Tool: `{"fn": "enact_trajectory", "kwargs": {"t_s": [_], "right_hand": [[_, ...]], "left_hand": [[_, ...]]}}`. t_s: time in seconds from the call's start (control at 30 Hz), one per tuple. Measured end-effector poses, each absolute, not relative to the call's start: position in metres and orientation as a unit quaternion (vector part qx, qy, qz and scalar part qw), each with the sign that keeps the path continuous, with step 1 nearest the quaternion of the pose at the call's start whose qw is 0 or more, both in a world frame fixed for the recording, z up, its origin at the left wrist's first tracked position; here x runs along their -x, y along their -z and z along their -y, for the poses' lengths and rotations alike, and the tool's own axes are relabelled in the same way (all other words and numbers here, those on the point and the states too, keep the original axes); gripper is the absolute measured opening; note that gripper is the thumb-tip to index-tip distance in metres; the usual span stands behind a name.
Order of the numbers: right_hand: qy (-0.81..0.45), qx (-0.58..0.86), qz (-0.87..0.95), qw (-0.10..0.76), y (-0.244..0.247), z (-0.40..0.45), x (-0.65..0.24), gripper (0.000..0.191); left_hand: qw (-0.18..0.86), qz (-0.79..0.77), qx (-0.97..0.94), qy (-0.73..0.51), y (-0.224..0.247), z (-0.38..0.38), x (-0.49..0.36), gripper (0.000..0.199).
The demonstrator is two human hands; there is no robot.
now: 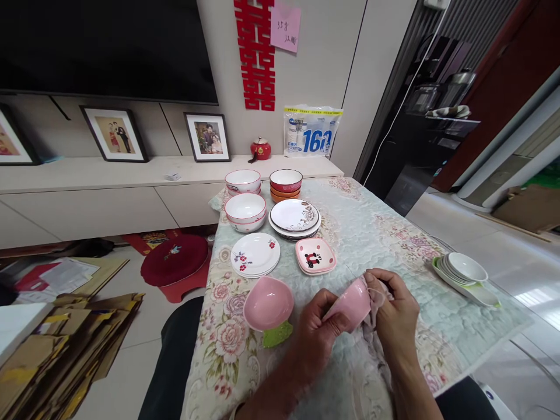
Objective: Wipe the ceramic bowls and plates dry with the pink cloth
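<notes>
A pink bowl (pixel 352 303) is tilted on its side above the table's near edge, gripped by my left hand (pixel 321 329) with the thumb across it. My right hand (pixel 396 312) is closed on a greyish-pink cloth (pixel 374 297), pressing it against the bowl's far side. Part of that cloth hangs down below the hand. To the left of my left hand sits another pink bowl (pixel 268 303) with a green leaf-shaped handle (pixel 277 335). Just beyond my hands lies a pink square plate (pixel 315 256) with a cartoon figure on it.
White flowered plates (pixel 255 255), brown-patterned plates (pixel 294 216), white bowls (pixel 245 211) and red-orange bowls (pixel 286 185) stand in stacks. Small white dishes (pixel 466 268) are at the right. A floral cloth (pixel 231 332) covers the table. A red stool (pixel 175 262) and flattened cardboard (pixel 70 350) are left.
</notes>
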State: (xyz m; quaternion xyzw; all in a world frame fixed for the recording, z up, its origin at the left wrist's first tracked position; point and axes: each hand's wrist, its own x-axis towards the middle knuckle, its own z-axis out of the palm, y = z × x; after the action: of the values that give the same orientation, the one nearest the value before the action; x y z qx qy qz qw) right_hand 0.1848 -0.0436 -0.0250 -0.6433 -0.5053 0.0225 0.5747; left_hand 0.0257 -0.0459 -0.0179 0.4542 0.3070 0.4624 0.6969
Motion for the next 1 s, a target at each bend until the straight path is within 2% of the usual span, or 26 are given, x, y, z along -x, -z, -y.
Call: {"fn": "enact_trajectory", "kwargs": {"t_s": [0.07, 0.2, 0.37, 0.5, 0.6, 0.7, 0.77, 0.87, 1.0], "right_hand": [[-0.022, 0.649, 0.503, 0.570, 0.028, 0.044, -0.184, 0.014], [0.101, 0.580, 0.597, 0.545, 0.013, 0.053, -0.158, 0.004], [0.077, 0.498, 0.694, 0.514, -0.001, 0.061, -0.138, 0.017], [-0.034, 0.562, 0.618, 0.548, 0.010, 0.053, -0.159, 0.013], [-0.188, 0.602, 0.488, 0.604, 0.020, 0.046, -0.176, 0.023], [-0.370, 0.558, 0.353, 0.654, 0.025, 0.042, -0.179, 0.033], [-0.448, 0.523, 0.278, 0.670, 0.025, 0.040, -0.175, 0.039], [-0.495, 0.499, 0.219, 0.677, 0.021, 0.037, -0.169, 0.043], [-0.482, 0.507, 0.204, 0.685, 0.018, 0.036, -0.171, 0.044]], "left_hand": [[0.694, -0.309, -0.452, -0.468, 0.018, 0.045, -0.026, 0.026], [0.713, -0.311, -0.418, -0.469, 0.021, 0.044, -0.030, 0.026], [0.707, -0.307, -0.413, -0.485, 0.016, 0.045, -0.031, 0.028], [0.724, -0.293, -0.437, -0.446, 0.013, 0.044, -0.027, 0.026], [0.717, -0.286, -0.453, -0.445, 0.017, 0.043, -0.024, 0.026], [0.721, -0.273, -0.430, -0.469, 0.023, 0.041, -0.023, 0.030], [0.741, -0.254, -0.384, -0.489, 0.025, 0.040, -0.026, 0.035], [0.762, -0.226, -0.315, -0.519, 0.022, 0.040, -0.030, 0.042], [0.779, -0.231, -0.298, -0.501, 0.016, 0.040, -0.030, 0.045]]}}
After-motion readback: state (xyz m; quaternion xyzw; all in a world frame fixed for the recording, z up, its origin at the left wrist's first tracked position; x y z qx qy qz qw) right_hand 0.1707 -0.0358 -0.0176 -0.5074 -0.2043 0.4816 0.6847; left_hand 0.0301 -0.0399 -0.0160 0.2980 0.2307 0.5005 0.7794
